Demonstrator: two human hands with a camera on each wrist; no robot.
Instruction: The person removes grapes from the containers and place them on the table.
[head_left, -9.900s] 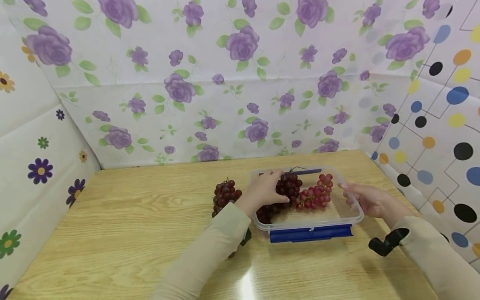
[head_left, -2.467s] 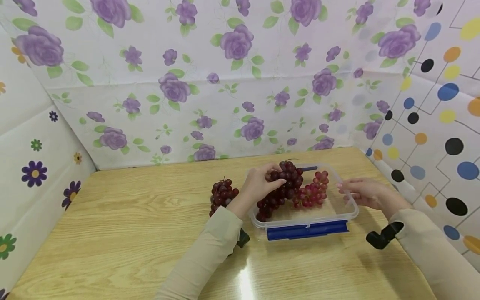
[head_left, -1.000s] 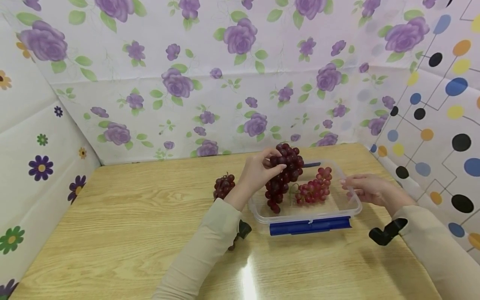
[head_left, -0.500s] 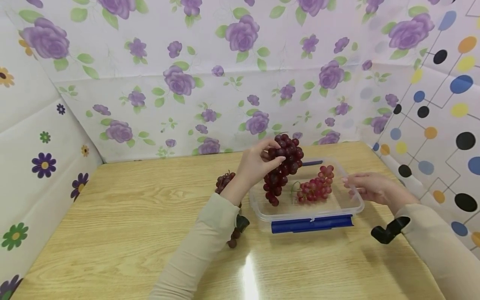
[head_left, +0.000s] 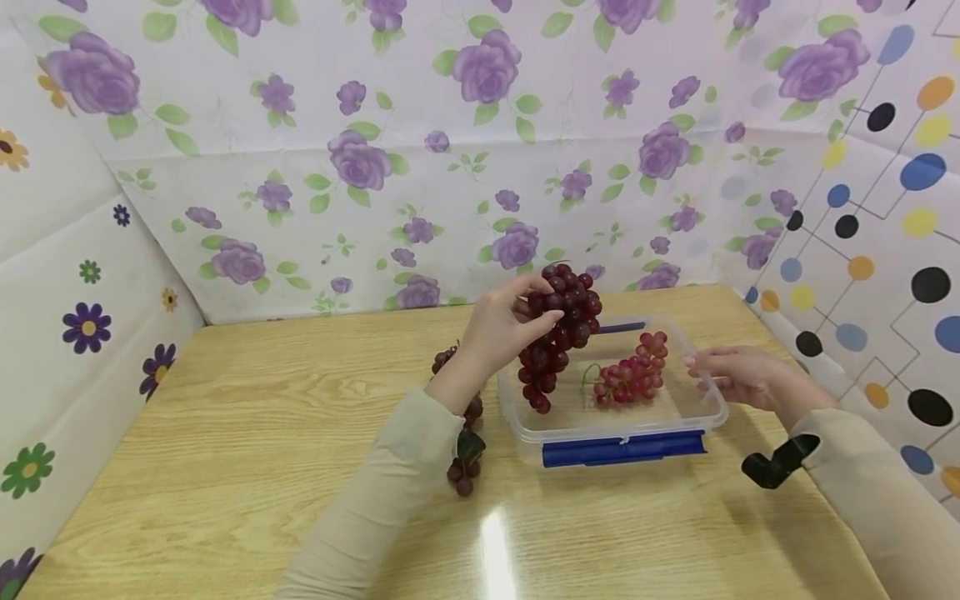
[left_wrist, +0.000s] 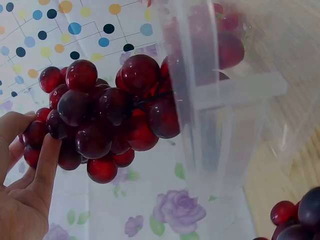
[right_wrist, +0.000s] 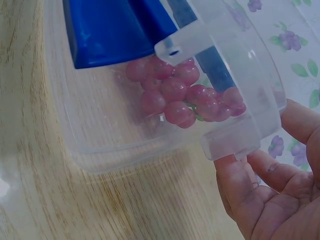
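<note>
A: What sits nearest on the desk [head_left: 225,467]?

B: The two sleeves come in from 6 o'clock. Just past the left sleeve, a third bunch [head_left: 463,454] of dark grapes lies on the wood, partly hidden behind the forearm, at 9 o'clock of the box [head_left: 708,417].

A: And the box itself?

B: A clear plastic box with a blue clasp [head_left: 622,448] on its near wall. Inside, a paler red bunch [head_left: 632,379] rests on the floor of it, towards 3 o'clock.

A: What is the right hand [head_left: 731,375] doing?

B: It rests at the box's 3 o'clock rim. In the right wrist view the fingers [right_wrist: 235,185] lie fairly straight against the outer wall [right_wrist: 250,120], so that grip is spread, not clamped round anything.

A: And the left hand [head_left: 498,329]?

B: Its grip pinches the top of a dark red bunch [head_left: 558,329], thumb and fingers curled round the upper grapes. The bunch hangs in the air over the box's 9 o'clock side, its lowest grapes level with the rim. The left wrist view shows the fingers [left_wrist: 47,165] against the grapes [left_wrist: 107,117].

A: Beyond that?

B: At 12 o'clock, a floral sheet [head_left: 420,150] stands as a backdrop.
</note>
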